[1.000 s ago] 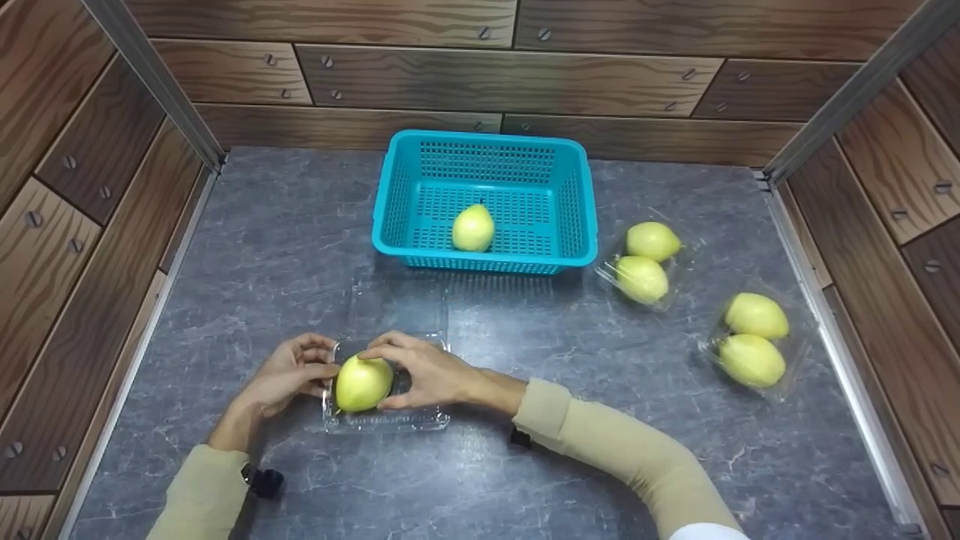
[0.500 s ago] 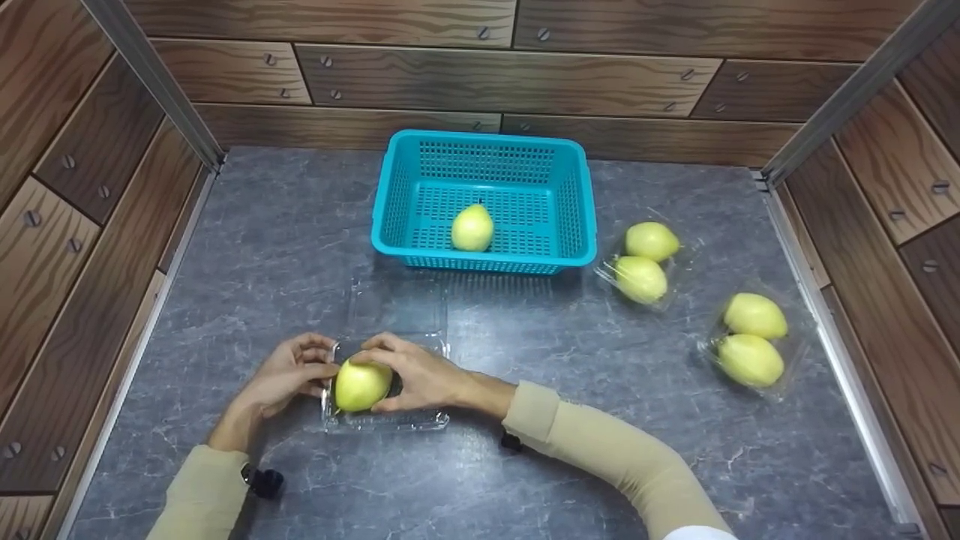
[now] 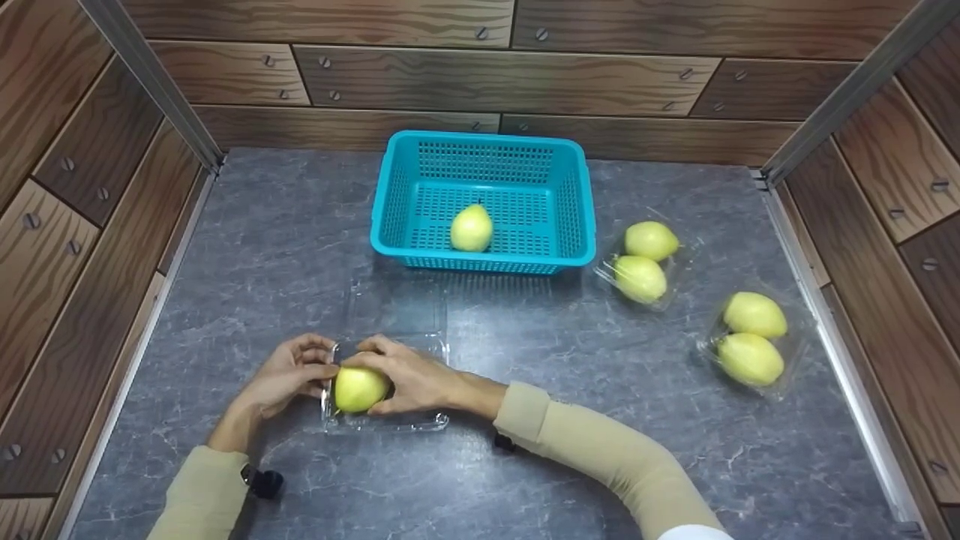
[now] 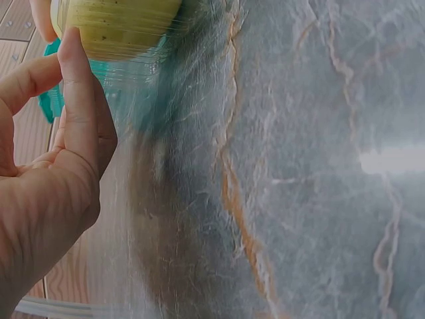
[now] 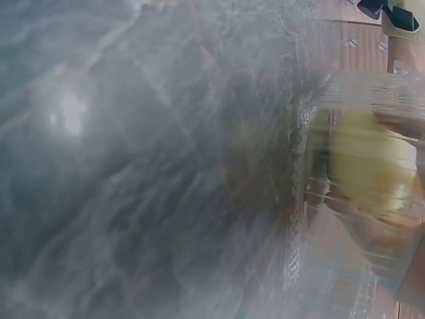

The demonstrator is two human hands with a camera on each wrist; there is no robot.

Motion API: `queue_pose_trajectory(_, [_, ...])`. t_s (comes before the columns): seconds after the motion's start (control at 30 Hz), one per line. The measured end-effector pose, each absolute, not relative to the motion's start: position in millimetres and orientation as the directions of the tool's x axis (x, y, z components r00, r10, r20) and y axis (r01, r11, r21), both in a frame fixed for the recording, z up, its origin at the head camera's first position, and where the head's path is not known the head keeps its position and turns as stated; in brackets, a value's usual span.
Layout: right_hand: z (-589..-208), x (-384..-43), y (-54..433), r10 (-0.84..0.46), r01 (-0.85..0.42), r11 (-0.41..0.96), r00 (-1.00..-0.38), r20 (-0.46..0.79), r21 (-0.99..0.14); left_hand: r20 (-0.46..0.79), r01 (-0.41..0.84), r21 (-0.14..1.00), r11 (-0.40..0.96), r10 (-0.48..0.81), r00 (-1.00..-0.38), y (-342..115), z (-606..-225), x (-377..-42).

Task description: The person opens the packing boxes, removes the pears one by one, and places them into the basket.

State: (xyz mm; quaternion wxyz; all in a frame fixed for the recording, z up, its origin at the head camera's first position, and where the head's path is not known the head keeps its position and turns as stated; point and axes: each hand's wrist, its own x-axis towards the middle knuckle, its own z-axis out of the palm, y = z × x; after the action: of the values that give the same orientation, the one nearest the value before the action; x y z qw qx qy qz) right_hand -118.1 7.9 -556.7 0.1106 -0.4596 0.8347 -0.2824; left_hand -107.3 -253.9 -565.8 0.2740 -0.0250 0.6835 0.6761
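Right hand curled round a yellow-green pear, which sits at the left end of a clear plastic clamshell, lid folded open toward the turquoise basket; left hand at the clamshell's left edge, thumb and fingers near the pear, can't tell if pinching; second pear inside basket; two plastic-packed pear pairs off right, upper pair near basket, lower pair well apart
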Motion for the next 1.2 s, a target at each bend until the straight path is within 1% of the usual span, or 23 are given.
queue_pose_trajectory(0.27, [-557, -120, 4, -0.832, -0.701, 0.419, -0.551, 0.066, -0.577, -0.408, -0.402, 0.911, 0.092, 0.340, -0.848, -255, -566, -108])
queue_pose_trajectory(0.63, [-551, -118, 15, -0.839, -0.709, 0.418, -0.542, 0.059, -0.568, -0.408, -0.399, 0.912, 0.096, 0.331, -0.851, -253, -567, -108])
queue_pose_trajectory(0.87, [-544, -119, 27, -0.840, -0.719, 0.391, -0.534, 0.097, -0.575, -0.401, -0.394, 0.915, 0.090, 0.329, -0.855, -252, -567, -107])
queue_pose_trajectory(1.2, [-528, -127, 43, -0.830, -0.708, 0.387, -0.547, 0.113, -0.591, -0.390, -0.391, 0.918, 0.066, 0.334, -0.858, -252, -569, -109])
